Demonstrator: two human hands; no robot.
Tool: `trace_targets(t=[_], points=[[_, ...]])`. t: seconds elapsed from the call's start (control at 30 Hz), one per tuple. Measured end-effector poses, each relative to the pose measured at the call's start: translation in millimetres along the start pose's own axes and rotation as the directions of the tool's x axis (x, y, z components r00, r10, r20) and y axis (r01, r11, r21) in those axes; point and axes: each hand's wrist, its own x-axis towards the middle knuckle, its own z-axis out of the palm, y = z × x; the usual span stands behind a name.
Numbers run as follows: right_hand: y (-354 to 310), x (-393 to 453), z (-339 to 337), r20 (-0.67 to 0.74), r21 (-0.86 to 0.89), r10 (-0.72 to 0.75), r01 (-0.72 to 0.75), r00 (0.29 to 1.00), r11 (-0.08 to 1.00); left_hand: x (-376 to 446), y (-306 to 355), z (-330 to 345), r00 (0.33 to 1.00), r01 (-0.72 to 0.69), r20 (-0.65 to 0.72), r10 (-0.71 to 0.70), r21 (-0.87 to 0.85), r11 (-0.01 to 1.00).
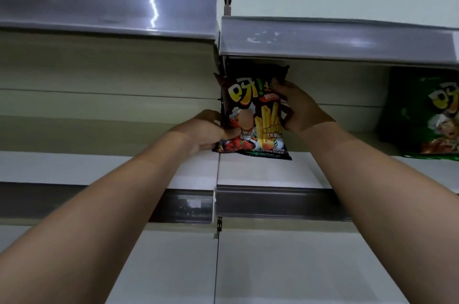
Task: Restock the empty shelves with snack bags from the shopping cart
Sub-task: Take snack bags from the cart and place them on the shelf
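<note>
Snack bag, dark red, stands upright at the left end of the right-hand shelf, its bottom edge on the board. Left hand pinches its lower left corner; right hand wraps its upper right edge. Best to seat it flat, facing forward, before letting go, or it may tip. Green bag stands well apart, right.

The bag stands upright on the shelf, at its left end by the seam. The left hand is at the bag's lower left, the right hand at its upper right. A second bag stands on the same shelf, well to the right.
</note>
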Motion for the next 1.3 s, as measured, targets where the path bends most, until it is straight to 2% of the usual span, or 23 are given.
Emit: trace_targets(t=[0.13, 0.3, 0.37, 0.47, 0.57, 0.63, 0.7, 0.73, 0.87, 0.97, 1.03, 1.13, 1.3], points=[[-3, -4, -1, 0.014, 0.016, 0.028, -0.028, 1.000, 0.999, -2, 6, 1, 1.000, 0.019, -0.004, -0.019, 0.004, 1.000], [-18, -22, -2, 0.085, 0.048, 0.135, -0.140, 0.987, 0.989, -10, 14, 2, 0.996, 0.026, -0.092, -0.010, 0.170, 0.985], [-24, -38, -4, 0.055, 0.085, 0.167, -0.172, 0.984, 0.981, -19, 20, 6, 0.983, 0.080, -0.179, -0.043, 0.205, 0.976], [-30, -67, -6, -0.078, 0.051, 0.205, -0.201, 0.976, 0.978, -39, 28, 14, 0.950, 0.114, -0.311, -0.030, 0.256, 0.960], [-29, -105, -18, -0.151, 0.020, 0.161, -0.160, 0.975, 0.987, -71, 40, 37, 0.911, -0.002, -0.398, 0.111, 0.264, 0.964], [-29, -137, -35, -0.192, 0.067, 0.160, -0.149, 0.968, 0.986, -94, 51, 63, 0.891, -0.142, -0.404, 0.209, 0.189, 0.972], [-32, -177, -55, -0.239, 0.095, 0.160, -0.140, 0.958, 0.986, -113, 61, 94, 0.890, -0.326, -0.332, 0.313, 0.018, 0.945], [-34, -194, -63, -0.247, 0.121, 0.158, -0.131, 0.956, 0.984, -118, 64, 107, 0.897, -0.362, -0.293, 0.331, -0.057, 0.930], [-42, -274, -128, -0.339, 0.255, 0.133, -0.045, 0.931, 0.966, -149, 84, 188, 0.947, -0.319, -0.038, 0.319, -0.226, 0.920], [-42, -334, -185, -0.449, 0.265, 0.124, 0.000, 0.885, 0.964, -186, 101, 256, 0.936, -0.238, 0.189, 0.296, -0.281, 0.930], [-40, -377, -228, -0.542, 0.255, 0.120, 0.027, 0.832, 0.966, -214, 106, 308, 0.883, -0.180, 0.381, 0.274, -0.264, 0.948], [-37, -445, -296, -0.689, 0.259, 0.125, 0.080, 0.714, 0.963, -255, 110, 392, 0.753, -0.112, 0.620, 0.221, -0.210, 0.971], [-29, -571, -413, -0.889, 0.151, 0.121, 0.034, 0.441, 0.988, -338, 109, 532, 0.511, -0.095, 0.852, 0.114, -0.076, 0.993]])
